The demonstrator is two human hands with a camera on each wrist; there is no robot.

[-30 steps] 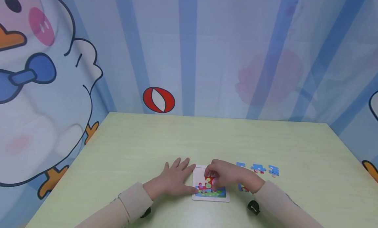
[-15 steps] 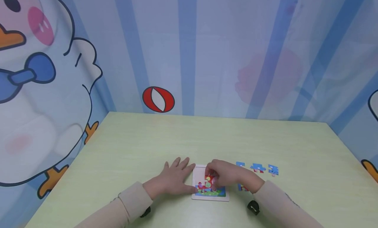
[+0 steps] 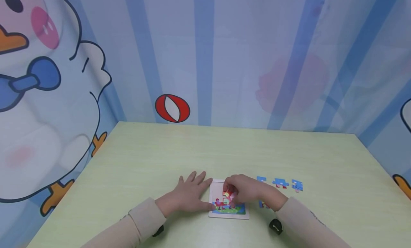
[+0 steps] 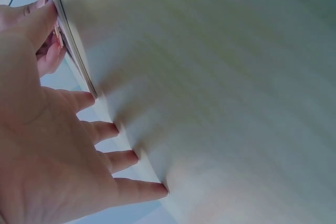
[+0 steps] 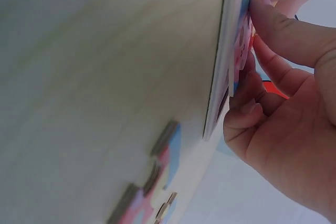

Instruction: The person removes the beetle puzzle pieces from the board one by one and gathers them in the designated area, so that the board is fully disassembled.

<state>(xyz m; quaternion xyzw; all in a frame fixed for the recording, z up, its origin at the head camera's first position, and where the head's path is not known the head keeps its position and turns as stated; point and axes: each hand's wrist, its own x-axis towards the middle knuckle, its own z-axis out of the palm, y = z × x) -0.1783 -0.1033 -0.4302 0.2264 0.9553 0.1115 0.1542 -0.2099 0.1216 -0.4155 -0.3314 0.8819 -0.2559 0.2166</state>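
The right hand [image 3: 245,188] has shifted slightly, pinching a puzzle piece [image 5: 241,53]; the left hand [image 3: 190,196], spread, gripping nothing, probably steadies the board [image 3: 216,188].

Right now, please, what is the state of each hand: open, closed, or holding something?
Left hand: open, fingers spread, thumb at the jigsaw tray.
Right hand: closed, pinching a jigsaw piece over the tray.

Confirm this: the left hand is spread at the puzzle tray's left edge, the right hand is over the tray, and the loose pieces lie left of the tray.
Wrong on one point: the loose pieces lie right of the puzzle tray, as the head view shows. The left hand is spread at its left edge, the right hand over it.
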